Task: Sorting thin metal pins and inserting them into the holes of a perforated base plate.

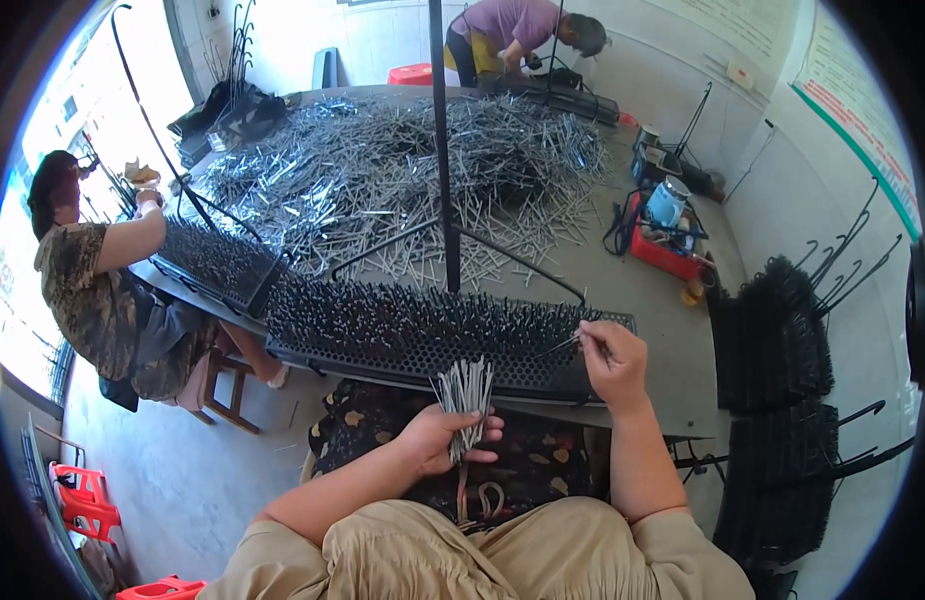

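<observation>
My left hand [449,437] is closed round a bundle of thin grey metal strips [468,385], which stands upright above my lap. At the right end of a long black perforated tray [527,372], my right hand [615,362] is closed in a pinch. A thin strip [559,346] pokes out from its fingertips toward the tray's holes. Dark upright pieces [382,315] fill much of the tray in dense rows; open holes show along its near side. A black upright rod [444,180] with spread legs stands behind the tray.
A big heap of loose metal strips [392,180] covers the table's middle. One person [112,280] sits at the left by another tray [217,265]; another person [512,40] bends at the back. A red basin [662,248] with a blue container and black hooked racks [772,350] are at the right.
</observation>
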Demonstrator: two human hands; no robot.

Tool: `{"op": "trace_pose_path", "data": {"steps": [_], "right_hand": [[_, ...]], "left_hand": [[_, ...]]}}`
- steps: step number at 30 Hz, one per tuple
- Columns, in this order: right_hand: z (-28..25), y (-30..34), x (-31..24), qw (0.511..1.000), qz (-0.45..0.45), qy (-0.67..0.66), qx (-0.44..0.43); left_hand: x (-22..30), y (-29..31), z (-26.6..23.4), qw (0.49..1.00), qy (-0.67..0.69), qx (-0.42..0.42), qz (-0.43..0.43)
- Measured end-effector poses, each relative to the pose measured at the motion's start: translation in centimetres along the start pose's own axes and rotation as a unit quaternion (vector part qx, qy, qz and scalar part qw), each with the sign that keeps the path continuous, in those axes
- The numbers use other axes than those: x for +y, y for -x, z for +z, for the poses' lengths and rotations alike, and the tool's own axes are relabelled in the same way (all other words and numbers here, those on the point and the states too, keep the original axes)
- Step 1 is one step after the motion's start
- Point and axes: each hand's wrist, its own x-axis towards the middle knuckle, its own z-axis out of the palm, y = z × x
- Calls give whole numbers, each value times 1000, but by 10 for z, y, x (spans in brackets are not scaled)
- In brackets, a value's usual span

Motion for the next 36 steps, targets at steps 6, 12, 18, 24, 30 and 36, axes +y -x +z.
{"op": "trace_pose_path", "data": {"steps": [6, 12, 18, 24, 30, 36], "right_hand": [[9, -3, -7, 997, 65, -51, -8], [25, 3, -11, 989, 96, -114, -18], [24, 9, -2, 971, 151, -187, -12], [16, 12, 1, 970, 180, -161, 6], [22, 17, 11, 975, 150, -165, 19], [20, 21, 4, 985, 92, -127, -65]], "left_hand": [[-3, -6, -4, 1000, -4, 23, 4], [-4, -2, 1, 994, -67, 82, 6], [-4, 0, 4, 993, -76, 89, -8], [-3, -6, 7, 989, -108, 97, 11], [-3, -7, -1, 986, -117, 119, 16], [-11, -5, -3, 987, -101, 121, 33]]}}
